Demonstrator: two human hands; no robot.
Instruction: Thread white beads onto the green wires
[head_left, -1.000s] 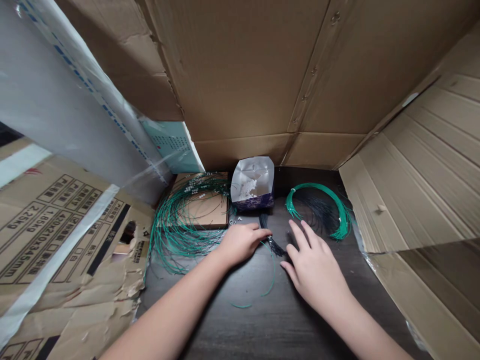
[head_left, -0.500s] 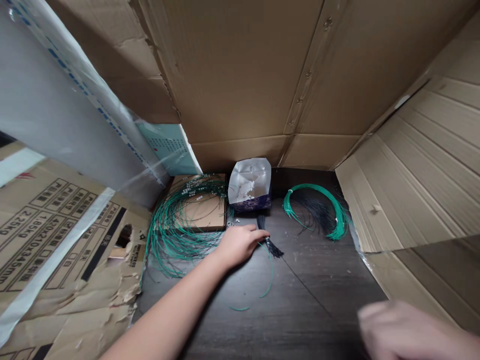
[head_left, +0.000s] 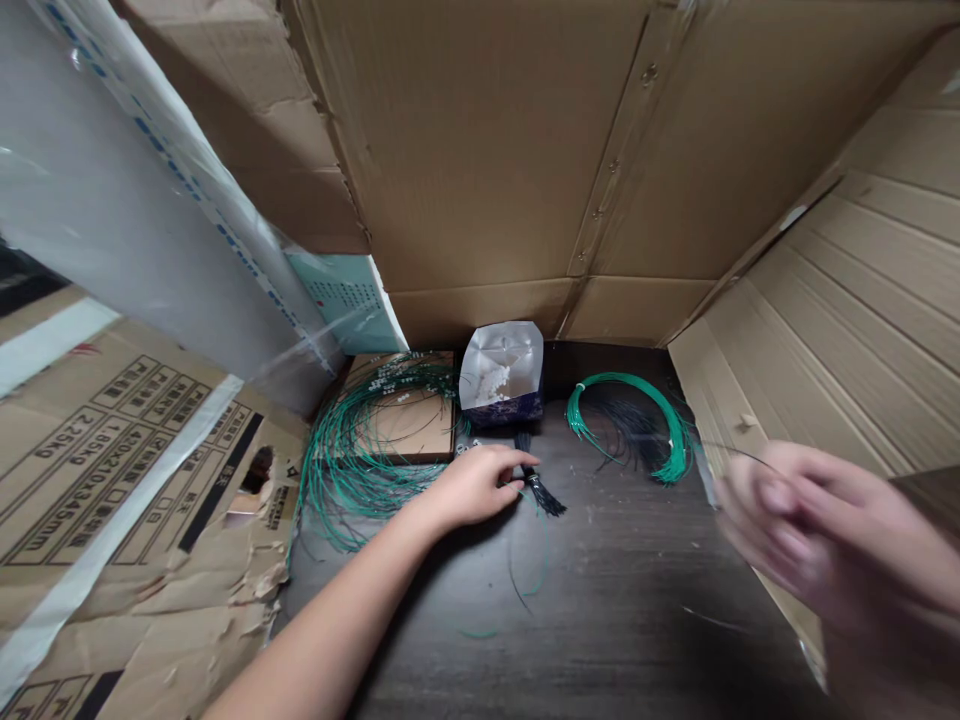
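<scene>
My left hand (head_left: 480, 485) rests low over the dark tabletop, index finger stretched toward a tied bundle of black wires (head_left: 546, 497). Its other fingers curl around a thin green wire (head_left: 543, 560), whose loop trails below; the grip itself is partly hidden. At the right, my right hand (head_left: 802, 510) is raised and smeared by motion, its fingertips pinched on a single black wire (head_left: 739, 451) that points left. Just behind the left hand stands an opened silver pouch (head_left: 501, 345) with small white pieces (head_left: 491, 383) inside.
Many green wires with white ends (head_left: 337, 490) lie across a flat cardboard box (head_left: 412, 425) at the left. A tied coil of green wire (head_left: 679, 440) lies right of the pouch. Cardboard walls (head_left: 480, 150) enclose the back and sides. A printed carton (head_left: 150, 480) stands at left.
My right hand has risen and moved away from the bundle with the black wire, which earlier stretched from the bundle's end. The left index finger has lifted off the bundle's tie.
</scene>
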